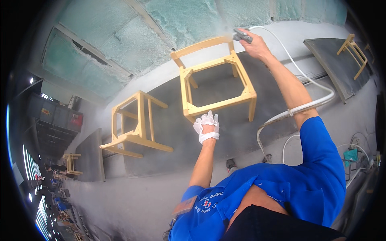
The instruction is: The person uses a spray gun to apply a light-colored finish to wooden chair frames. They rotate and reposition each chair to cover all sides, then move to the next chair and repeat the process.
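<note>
Wooden chair frame, open-seated, stands on a dark board, backrest toward the panelled wall. Its front legs sit inside the board's near edge; a bare strip of board separates it from a second chair frame, apparently tipped over, to the left. More bare board lies to its right.

Right hand: bare, fingers closed around a grey spray gun, just beside the right end of the top backrest rail. White hose loops out right of the forearm and back, occupying room on that side.

Left hand: white-gloved, fingertips at the front seat rail; cannot tell whether they clasp it.

Surface: dark, matt, dusty-looking. Room: pale green fibrous panels behind; grey floor; another board at right bears a smaller-looking chair frame.
</note>
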Motion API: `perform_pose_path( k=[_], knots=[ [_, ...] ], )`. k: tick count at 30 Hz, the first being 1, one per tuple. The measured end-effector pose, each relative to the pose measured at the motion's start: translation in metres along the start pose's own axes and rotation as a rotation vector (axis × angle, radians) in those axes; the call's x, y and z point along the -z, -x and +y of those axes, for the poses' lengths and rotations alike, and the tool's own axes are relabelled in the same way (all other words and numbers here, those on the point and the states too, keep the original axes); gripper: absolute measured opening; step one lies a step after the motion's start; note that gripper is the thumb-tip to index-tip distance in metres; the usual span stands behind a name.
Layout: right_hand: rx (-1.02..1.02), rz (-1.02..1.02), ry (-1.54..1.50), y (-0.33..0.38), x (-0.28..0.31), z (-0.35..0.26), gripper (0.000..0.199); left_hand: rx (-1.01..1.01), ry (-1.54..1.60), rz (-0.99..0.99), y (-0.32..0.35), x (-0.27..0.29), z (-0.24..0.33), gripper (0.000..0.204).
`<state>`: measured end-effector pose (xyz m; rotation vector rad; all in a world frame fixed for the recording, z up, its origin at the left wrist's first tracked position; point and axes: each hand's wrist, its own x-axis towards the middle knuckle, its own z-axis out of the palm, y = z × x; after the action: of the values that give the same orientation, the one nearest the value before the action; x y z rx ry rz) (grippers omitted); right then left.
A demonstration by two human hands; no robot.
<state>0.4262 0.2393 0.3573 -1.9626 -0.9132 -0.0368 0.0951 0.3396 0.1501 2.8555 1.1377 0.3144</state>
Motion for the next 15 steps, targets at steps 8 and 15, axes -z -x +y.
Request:
perform_pose_path(
  k=[8,15],
  knots=[
    [-0.105,-0.363,-0.362,0.009,-0.142,-0.115,0.055,-0.317,-0.123,0.333,-0.046,-0.028,-0.066,0.031],
    [-0.254,-0.035,-0.209,0.038,-0.13,-0.081,0.057,-0.424,-0.212,0.151,-0.067,-0.049,-0.064,0.016]
  ],
)
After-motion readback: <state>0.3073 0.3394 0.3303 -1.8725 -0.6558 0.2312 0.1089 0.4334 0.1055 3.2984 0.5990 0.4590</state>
